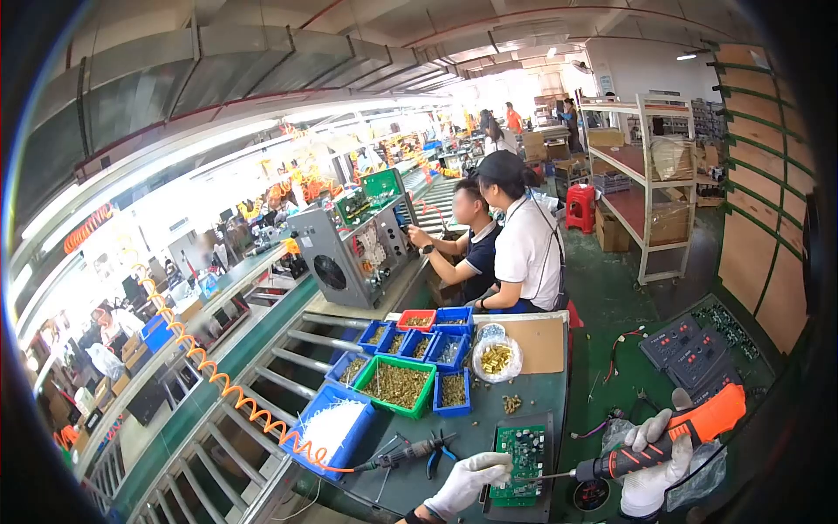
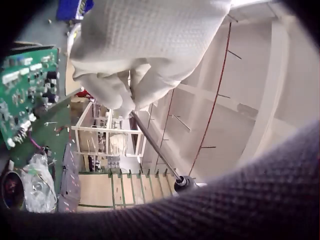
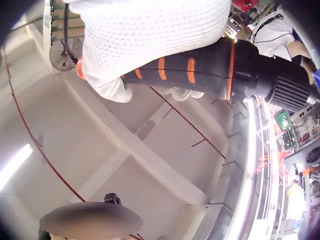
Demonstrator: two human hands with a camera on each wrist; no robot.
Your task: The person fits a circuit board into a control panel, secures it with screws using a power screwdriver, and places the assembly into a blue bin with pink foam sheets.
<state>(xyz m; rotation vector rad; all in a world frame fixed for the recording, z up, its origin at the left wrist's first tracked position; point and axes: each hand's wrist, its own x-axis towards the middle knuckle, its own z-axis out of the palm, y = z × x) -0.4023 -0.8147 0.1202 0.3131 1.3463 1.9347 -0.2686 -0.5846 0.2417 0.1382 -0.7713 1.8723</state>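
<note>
My gloved right hand (image 1: 653,487) grips a black and orange electric screwdriver (image 1: 635,458), held sideways with its bit pointing left. In the right wrist view, the white glove (image 3: 155,35) wraps round the ribbed screwdriver body (image 3: 200,72). With thumb and fingers, my gloved left hand (image 1: 471,485) pinches the tip end of the long screwdriver bit (image 2: 156,146); the very tip is hidden by the fingers. Close beside the left hand, a green circuit board (image 1: 524,461) with many components lies in a dark tray on the bench.
Blue bins, a green bin (image 1: 397,384) of brass-coloured parts and a bag of brass pieces (image 1: 497,358) stand beyond. Pliers (image 1: 441,454) and another driver (image 1: 406,454) with an orange coiled hose lie left. Two people sit by a grey machine (image 1: 336,258) on the roller conveyor.
</note>
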